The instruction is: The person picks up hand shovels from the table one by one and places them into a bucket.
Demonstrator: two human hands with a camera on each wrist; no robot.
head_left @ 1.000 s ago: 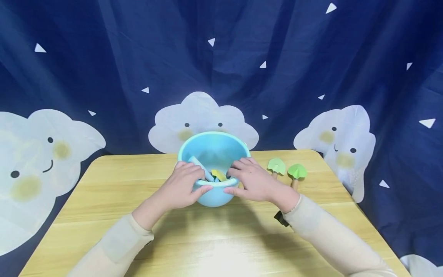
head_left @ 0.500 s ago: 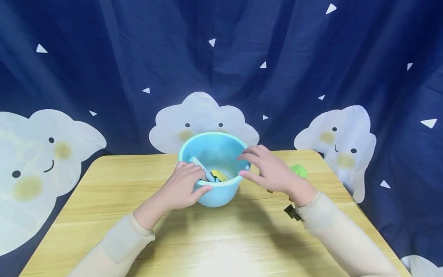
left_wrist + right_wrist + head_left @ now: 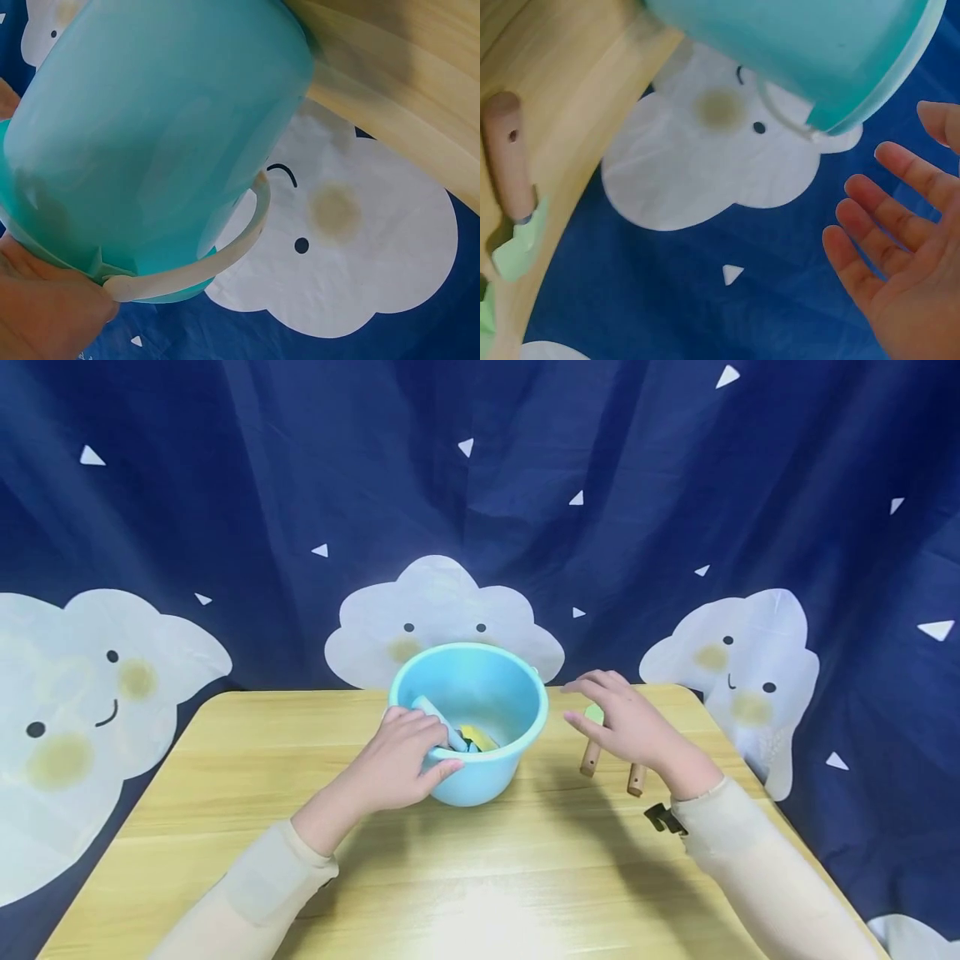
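Observation:
A light blue plastic bucket (image 3: 472, 783) stands on the table. My left hand (image 3: 399, 760) grips its near-left rim, fingers over the inside and thumb outside. Inside the bucket a light blue stick-like handle (image 3: 441, 720) leans up beside those fingers, and a yellow piece (image 3: 480, 738) lies near the bottom. To the right of the bucket, my right hand (image 3: 633, 728) hovers with spread fingers and holds nothing. Below it lie two small garden shovels; their wooden handles show, one handle (image 3: 591, 757) left of the other handle (image 3: 637, 779). My hand partly hides the green blades.
The wooden table (image 3: 480, 860) ends against a dark blue curtain (image 3: 465, 468) printed with white clouds. A pale carrying handle (image 3: 187, 274) hangs on the bucket's far side. A black clip (image 3: 665, 818) sticks out from my right sleeve.
My right hand let go of the bucket's near rim and moved right, over the shovels, with its fingers spreading. My left hand kept its grip on the rim.

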